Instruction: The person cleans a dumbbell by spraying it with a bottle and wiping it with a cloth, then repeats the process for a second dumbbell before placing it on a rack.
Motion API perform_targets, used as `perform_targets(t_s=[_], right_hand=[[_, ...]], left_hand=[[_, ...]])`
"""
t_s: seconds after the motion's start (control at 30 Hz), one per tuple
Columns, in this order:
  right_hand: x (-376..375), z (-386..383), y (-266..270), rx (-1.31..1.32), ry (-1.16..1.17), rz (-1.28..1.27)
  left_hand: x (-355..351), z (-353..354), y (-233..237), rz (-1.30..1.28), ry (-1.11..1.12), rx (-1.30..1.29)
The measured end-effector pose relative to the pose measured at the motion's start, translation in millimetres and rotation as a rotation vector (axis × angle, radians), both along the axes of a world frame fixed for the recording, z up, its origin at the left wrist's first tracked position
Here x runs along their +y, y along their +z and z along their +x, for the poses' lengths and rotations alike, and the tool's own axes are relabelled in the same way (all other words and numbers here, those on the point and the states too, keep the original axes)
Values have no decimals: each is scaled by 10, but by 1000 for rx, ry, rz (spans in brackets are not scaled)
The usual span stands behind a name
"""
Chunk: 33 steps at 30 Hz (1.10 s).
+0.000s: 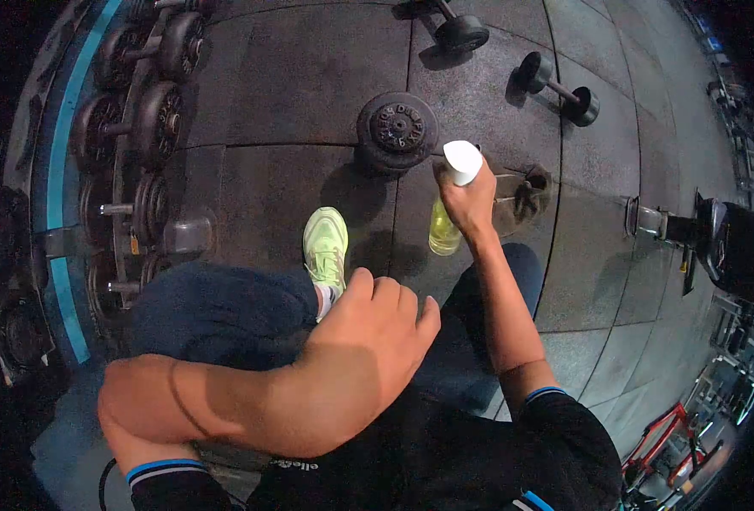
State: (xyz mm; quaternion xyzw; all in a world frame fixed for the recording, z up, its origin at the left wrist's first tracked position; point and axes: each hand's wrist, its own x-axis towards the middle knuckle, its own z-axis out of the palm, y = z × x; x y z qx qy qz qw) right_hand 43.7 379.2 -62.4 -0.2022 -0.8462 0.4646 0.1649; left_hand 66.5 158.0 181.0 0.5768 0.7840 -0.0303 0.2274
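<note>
My right hand (469, 203) grips a spray bottle (447, 226) by its neck; the bottle has a white trigger head and yellow liquid, and it hangs over the dark rubber floor (292, 94). A black dumbbell (397, 129) lies on the floor just beyond it. My left hand (375, 328) is folded across my body near my knee, fingers loosely curled with nothing visible in them. My leg in dark shorts and a lime green shoe (327, 244) show below.
A rack of dumbbells (138, 145) with a blue edge runs down the left side. Two more dumbbells (558, 88) lie on the floor at the top. Gym machines (718, 238) stand at the right, and a red frame (662, 443) at the lower right.
</note>
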Motion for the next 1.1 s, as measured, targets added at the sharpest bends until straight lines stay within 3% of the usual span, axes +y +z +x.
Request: perform_targets(t_s=[0.13, 0.23, 0.43, 0.73, 0.93, 1.1], right_hand=[[-19, 1, 110, -86, -21, -111], [43, -10, 21, -50, -7, 34], [92, 12, -1, 14, 13, -20], [135, 20, -15, -144, 7, -123], [66, -35, 40, 14, 0, 26], [285, -44, -60, 38, -92, -3]], left_hand=[[-3, 1, -49, 33, 14, 33], [1, 3, -77, 42, 17, 48], [15, -2, -68, 33, -3, 48], [63, 0, -66, 10, -29, 30], [13, 16, -66, 22, -12, 37], [23, -11, -5, -1, -13, 33]])
